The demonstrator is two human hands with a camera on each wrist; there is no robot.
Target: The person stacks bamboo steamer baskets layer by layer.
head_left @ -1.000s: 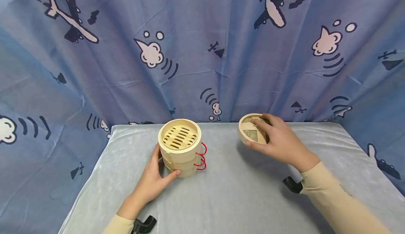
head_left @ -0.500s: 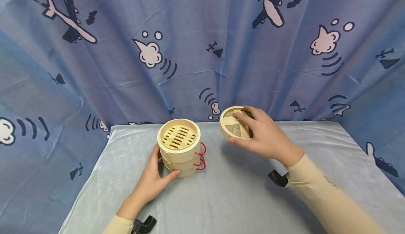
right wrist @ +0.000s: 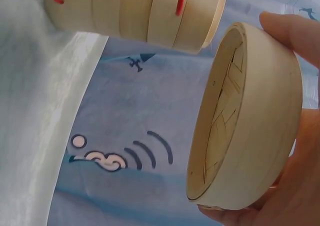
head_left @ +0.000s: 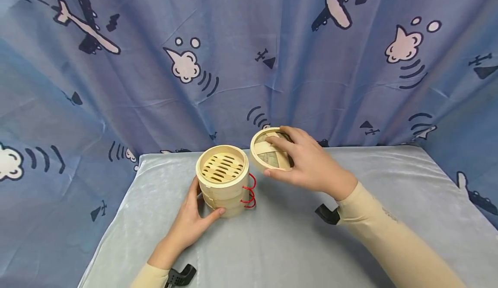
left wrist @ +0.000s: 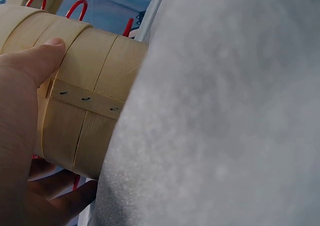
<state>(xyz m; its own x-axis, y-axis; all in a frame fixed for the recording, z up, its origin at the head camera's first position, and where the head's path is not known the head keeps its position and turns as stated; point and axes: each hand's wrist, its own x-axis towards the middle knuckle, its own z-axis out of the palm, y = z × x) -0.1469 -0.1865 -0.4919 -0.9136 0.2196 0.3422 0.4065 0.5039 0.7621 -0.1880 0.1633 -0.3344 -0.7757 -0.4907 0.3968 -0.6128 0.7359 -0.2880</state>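
A stacked bamboo steamer (head_left: 227,195) stands upright on the table, its slatted top tier uncovered and red loops on its right side. My left hand (head_left: 190,221) holds it from the left, with the thumb across the front and fingers around the far side; in the left wrist view the thumb (left wrist: 47,58) lies on the bamboo wall. In the air just right of the steamer's rim, my right hand (head_left: 307,160) grips the woven bamboo lid (head_left: 268,160) by its edge, tilted. The right wrist view shows the lid's hollow underside facing the steamer, with a gap between.
A grey cloth-covered table (head_left: 249,253) spreads under both hands. Behind it hangs a blue curtain (head_left: 233,63) printed with planes and clouds, close to the table's back edge. Black camera mounts (head_left: 328,214) sit at the wrists.
My right hand has carried the lid leftward and slightly up, from well right of the steamer to beside its rim. My left hand keeps its place on the steamer.
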